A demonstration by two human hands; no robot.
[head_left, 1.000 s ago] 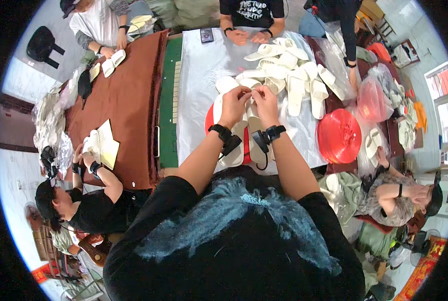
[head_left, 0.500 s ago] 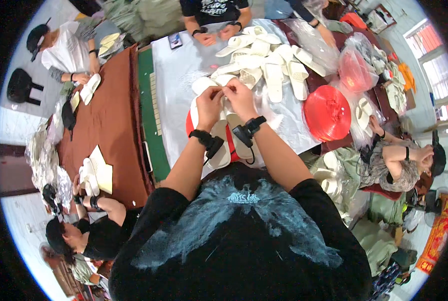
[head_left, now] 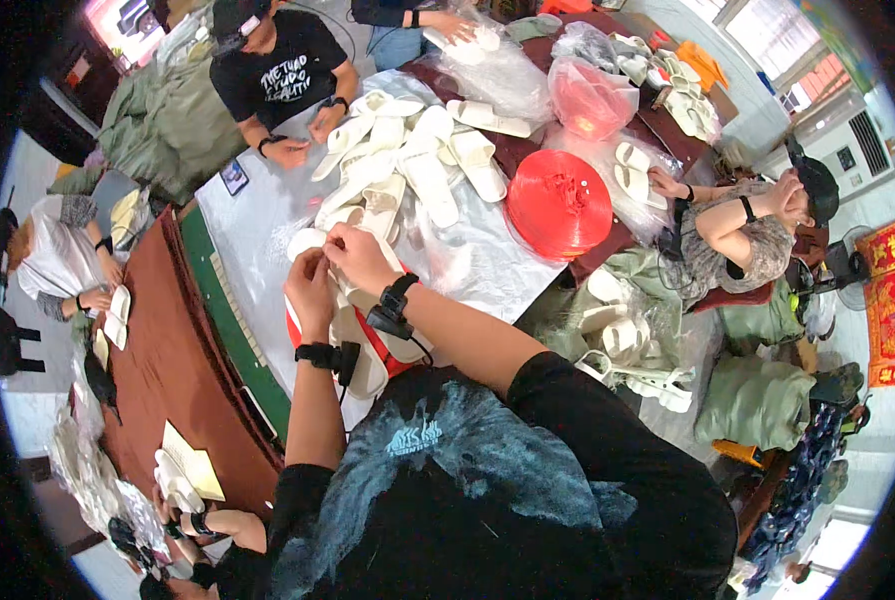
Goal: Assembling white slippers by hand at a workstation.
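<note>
Just in front of me lies a bundle of white slippers [head_left: 367,372], with a red strip [head_left: 372,338] running along and between them. Over its far end my left hand [head_left: 311,292] is closed, thumb and fingertips pinched together. My right hand [head_left: 361,260] pinches right beside it, the fingertips of both nearly touching. Whatever is between the fingers is too small or hidden to make out. Beyond my hands a loose pile of white slippers [head_left: 427,183] spreads over the pale sheet [head_left: 267,225] on the table.
Right of the pile sits a big red roll of plastic strip [head_left: 559,205]. Clear bags [head_left: 592,95] lie behind it. A phone [head_left: 233,177] rests near a co-worker across the table. To the left stands a brown-covered table [head_left: 162,350]; a sack with slippers [head_left: 617,325] is at my right.
My view has swung to the right, so the table and pile appear further left and turned. Both hands stay pinched close together over the bundle.
</note>
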